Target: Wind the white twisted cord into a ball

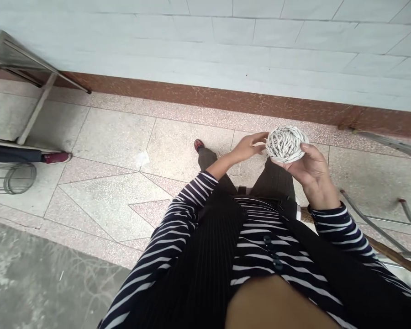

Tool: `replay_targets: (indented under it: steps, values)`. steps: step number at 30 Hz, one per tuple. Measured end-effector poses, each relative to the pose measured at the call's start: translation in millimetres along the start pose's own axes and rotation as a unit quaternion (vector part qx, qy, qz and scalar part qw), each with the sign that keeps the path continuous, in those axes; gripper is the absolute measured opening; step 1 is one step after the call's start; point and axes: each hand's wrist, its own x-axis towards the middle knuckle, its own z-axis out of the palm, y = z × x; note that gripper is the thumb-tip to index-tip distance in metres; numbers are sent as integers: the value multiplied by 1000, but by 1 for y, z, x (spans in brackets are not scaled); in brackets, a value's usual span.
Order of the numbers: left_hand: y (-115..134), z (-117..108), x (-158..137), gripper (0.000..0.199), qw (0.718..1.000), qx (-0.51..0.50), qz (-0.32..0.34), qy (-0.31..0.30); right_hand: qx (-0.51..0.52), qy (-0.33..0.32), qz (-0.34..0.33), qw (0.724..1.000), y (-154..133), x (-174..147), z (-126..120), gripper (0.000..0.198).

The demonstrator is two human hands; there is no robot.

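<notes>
Basket [286,144] clamped in my right hand [313,172], thumb on its right rim, the fingers underneath mostly hidden! My left hand [250,147] is at the opposite edge, fingers parted; whether they grip, I can't tell.

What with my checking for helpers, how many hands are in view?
2: the left hand at the left edge of the woven piece, contact unclear, and the right hand holding its right side. Another person's leg shows at far left; their hands are out of view.
</notes>
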Motion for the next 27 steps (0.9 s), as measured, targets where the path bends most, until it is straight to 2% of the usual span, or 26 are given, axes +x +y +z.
replay_targets:
  steps: [3, 6, 11, 14, 16, 21, 27]
  values:
    - [-7, 20, -13, 47, 997, -72, -1, 26, 30, 25, 17, 999, 8, 2, 0, 79]
    - [-8, 24, -18, 38, 995, -83, -36, 52, 66, 63, 52, 995, 14, 2, -8, 71]
    - [-7, 19, -19, 18, 998, 11, -67, 19, 69, 87, 75, 991, 26, 0, -23, 75]
    - [-6, 16, -22, 23, 997, 61, -50, 16, 46, 64, 74, 994, 32, -4, -23, 73]
    - [-6, 14, -25, 24, 997, 50, -46, 23, 45, 62, 77, 994, 33, -8, -20, 70]
    - [-14, 10, -34, 26, 995, 23, -100, 17, 40, 64, 59, 995, 31, -14, -22, 71]
    - [-15, 5, -34, 26, 985, 143, -90, 44, 30, 56, 58, 996, 22, -13, -28, 66]
